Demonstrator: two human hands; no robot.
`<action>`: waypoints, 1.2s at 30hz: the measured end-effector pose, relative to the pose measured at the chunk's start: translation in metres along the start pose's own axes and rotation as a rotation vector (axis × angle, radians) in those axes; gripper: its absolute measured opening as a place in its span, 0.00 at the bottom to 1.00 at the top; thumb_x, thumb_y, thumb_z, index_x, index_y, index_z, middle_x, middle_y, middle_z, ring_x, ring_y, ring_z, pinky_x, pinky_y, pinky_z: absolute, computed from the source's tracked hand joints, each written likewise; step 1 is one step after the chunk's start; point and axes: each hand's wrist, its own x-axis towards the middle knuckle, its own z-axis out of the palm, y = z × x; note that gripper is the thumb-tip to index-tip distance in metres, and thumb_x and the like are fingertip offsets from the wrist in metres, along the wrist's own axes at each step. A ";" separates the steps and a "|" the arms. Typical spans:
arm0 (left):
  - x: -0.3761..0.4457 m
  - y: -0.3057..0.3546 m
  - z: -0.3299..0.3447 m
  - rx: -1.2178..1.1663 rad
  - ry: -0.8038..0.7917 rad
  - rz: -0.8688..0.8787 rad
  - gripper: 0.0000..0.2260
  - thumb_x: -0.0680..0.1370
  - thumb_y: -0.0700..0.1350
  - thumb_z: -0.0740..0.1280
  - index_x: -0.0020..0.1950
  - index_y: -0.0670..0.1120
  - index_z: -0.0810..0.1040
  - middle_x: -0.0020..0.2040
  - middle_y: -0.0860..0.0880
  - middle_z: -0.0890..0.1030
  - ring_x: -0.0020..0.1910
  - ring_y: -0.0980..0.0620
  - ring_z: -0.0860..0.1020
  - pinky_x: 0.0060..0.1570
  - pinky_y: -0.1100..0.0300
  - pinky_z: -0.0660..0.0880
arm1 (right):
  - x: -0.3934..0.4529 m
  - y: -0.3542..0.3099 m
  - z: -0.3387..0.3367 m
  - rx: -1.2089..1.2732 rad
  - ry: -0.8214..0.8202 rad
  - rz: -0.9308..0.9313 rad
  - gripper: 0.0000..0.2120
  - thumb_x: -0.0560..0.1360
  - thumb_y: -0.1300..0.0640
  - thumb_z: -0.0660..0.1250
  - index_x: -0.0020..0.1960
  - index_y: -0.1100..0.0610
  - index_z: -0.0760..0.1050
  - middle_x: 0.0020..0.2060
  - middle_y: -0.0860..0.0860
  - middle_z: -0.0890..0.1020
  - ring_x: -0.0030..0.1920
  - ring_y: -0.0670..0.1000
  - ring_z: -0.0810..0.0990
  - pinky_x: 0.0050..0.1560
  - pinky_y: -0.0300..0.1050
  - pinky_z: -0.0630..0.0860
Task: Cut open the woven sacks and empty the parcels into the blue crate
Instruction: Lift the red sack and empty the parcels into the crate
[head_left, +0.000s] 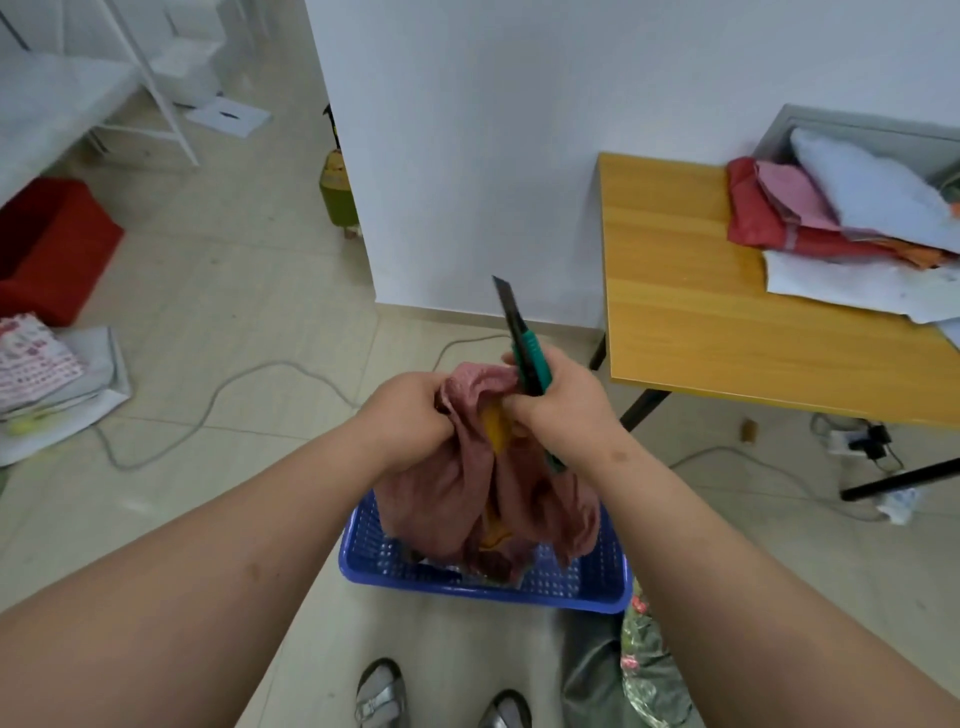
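Note:
A faded red woven sack (467, 493) hangs over the blue crate (483, 587) on the floor, with an orange lining showing inside its folds. My left hand (410, 410) grips the sack's bunched top on the left. My right hand (558, 397) holds a green utility knife (519, 338) with its black blade pointing up and away, and its fingers also pinch the sack's top on the right. Something shiny lies at the crate's bottom, mostly hidden by the sack.
A wooden table (727, 332) at the right carries a pile of sacks (810, 208) in red, pink and white. Cables (249, 384) trail across the tiled floor. A red box (52, 244) and flat bags (47, 379) lie left. My feet (441, 696) stand just before the crate.

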 end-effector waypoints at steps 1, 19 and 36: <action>-0.001 0.001 -0.001 -0.023 0.013 -0.007 0.11 0.75 0.37 0.65 0.38 0.52 0.78 0.37 0.53 0.80 0.40 0.52 0.77 0.41 0.60 0.74 | 0.000 0.012 -0.005 -0.020 0.012 0.039 0.16 0.70 0.62 0.70 0.54 0.47 0.74 0.43 0.48 0.81 0.44 0.51 0.82 0.48 0.51 0.81; 0.012 0.016 -0.039 0.044 0.428 0.020 0.11 0.74 0.36 0.62 0.36 0.48 0.77 0.31 0.51 0.76 0.37 0.47 0.74 0.34 0.60 0.68 | 0.025 -0.019 -0.046 -0.198 0.358 -0.071 0.04 0.75 0.54 0.66 0.47 0.54 0.76 0.42 0.54 0.81 0.45 0.59 0.79 0.44 0.51 0.75; 0.012 0.000 -0.040 -0.014 0.354 -0.178 0.16 0.79 0.42 0.56 0.67 0.48 0.71 0.54 0.42 0.78 0.52 0.40 0.75 0.49 0.53 0.71 | 0.017 -0.036 -0.053 -0.251 0.212 -0.058 0.04 0.74 0.57 0.66 0.41 0.53 0.72 0.33 0.50 0.76 0.40 0.56 0.77 0.38 0.46 0.71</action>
